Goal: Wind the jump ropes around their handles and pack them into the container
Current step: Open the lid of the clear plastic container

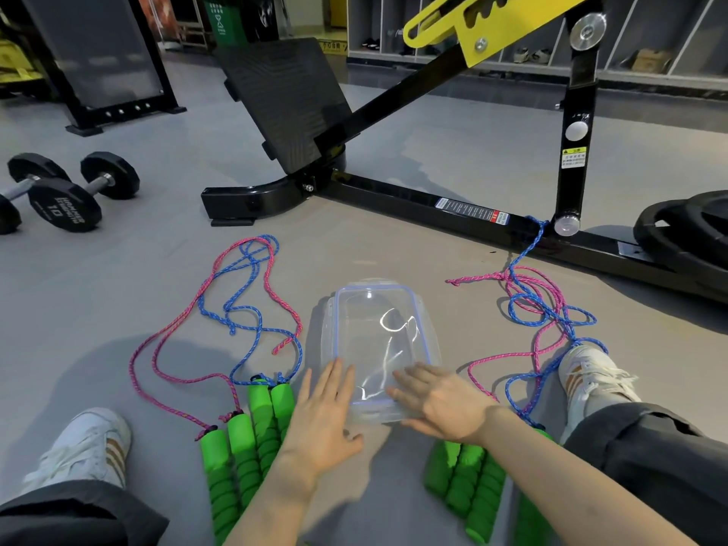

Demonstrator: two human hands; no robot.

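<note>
Seated on gym floor, legs spread, clear lidded container (pixel 380 340) dead centre between the feet, long axis running straight away from the body, lid on. Left hand (pixel 323 419) flat, fingers spread, holding nothing, fingertips touching the container's near-left corner. Right hand (pixel 441 403) flat too, empty, fingers lying across the near-right edge of the lid. Ropes not yet wound. 4 green handles (pixel 246 439) bunched just left of the left wrist, axes roughly parallel to the container; pink and blue rope (pixel 252 309) trailing forward-left in loose loops. Second handle bunch (pixel 467 486) under and behind the right forearm, its rope (pixel 547 309) sprawled forward-right, near the right shoe, 1 blue strand reaching the machine base (pixel 453 206). Each hand nearer its own side's bunch; probably lid off next.
</note>
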